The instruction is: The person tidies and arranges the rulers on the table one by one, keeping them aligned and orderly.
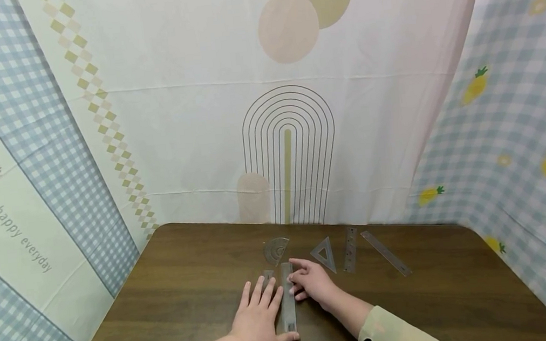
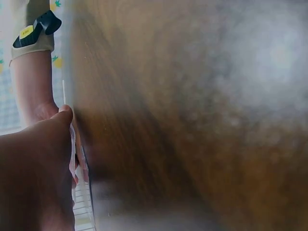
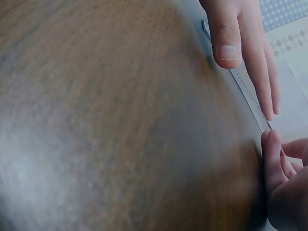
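Observation:
My left hand (image 1: 259, 320) lies spread on the table, its fingers straight. Under those fingers a short clear ruler (image 1: 268, 275) is partly covered. A longer clear straight ruler (image 1: 289, 310) lies just right of the fingers, and the left thumb reaches across its near end. At the far part of this ruler is my right hand (image 1: 314, 283), on its right side, with bent, relaxed fingertips touching the edge. In the right wrist view the ruler (image 3: 248, 98) appears edge-on between the left hand (image 3: 240, 38) and the right hand (image 3: 286, 192).
A clear protractor (image 1: 276, 251) lies beyond the hands. To the right are a set square (image 1: 324, 255), a patterned ruler (image 1: 350, 249) and a slanted clear ruler (image 1: 386, 253). The brown wooden table (image 1: 166, 288) ends at a printed cloth backdrop (image 1: 193, 145).

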Demonstrator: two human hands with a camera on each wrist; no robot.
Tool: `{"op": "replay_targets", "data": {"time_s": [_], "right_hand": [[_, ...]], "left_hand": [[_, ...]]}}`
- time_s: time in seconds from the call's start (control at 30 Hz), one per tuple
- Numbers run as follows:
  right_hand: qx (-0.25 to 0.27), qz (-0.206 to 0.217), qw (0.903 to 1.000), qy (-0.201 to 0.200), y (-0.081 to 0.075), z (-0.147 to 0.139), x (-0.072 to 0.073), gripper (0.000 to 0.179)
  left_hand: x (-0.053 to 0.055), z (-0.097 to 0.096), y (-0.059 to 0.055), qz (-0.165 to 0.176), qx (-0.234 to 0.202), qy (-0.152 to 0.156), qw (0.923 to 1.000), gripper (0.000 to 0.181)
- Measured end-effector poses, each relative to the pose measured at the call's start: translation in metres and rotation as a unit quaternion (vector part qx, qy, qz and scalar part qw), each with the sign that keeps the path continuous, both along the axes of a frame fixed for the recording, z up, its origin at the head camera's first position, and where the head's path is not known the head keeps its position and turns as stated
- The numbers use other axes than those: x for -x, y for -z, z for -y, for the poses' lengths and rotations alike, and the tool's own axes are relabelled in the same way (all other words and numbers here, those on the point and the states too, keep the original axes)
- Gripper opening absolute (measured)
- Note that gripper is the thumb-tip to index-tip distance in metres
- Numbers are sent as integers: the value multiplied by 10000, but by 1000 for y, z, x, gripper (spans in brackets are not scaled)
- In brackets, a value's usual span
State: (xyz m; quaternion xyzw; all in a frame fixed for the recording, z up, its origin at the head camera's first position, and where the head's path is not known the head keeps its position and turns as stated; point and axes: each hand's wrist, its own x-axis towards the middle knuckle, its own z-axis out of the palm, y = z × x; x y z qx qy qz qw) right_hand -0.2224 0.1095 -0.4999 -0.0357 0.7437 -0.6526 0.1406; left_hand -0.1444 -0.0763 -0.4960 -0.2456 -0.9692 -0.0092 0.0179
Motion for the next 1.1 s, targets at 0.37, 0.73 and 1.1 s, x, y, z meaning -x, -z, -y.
{"op": "replay_targets", "data": {"time_s": [0.37, 0.73, 1.1], "right_hand": [[-224, -91, 9995, -208, -3, 0, -1, 54], [-925, -365, 9935, -559, -3, -1, 3, 52], [-1351, -424, 9876, -674, -7, 2, -1, 51]], "left_hand": [[-3, 4, 3, -171, -99, 60, 9998, 103], [-4, 6, 2, -161, 64, 8, 9998, 104], [-5, 8, 3, 21, -97, 20, 9999, 104]]}}
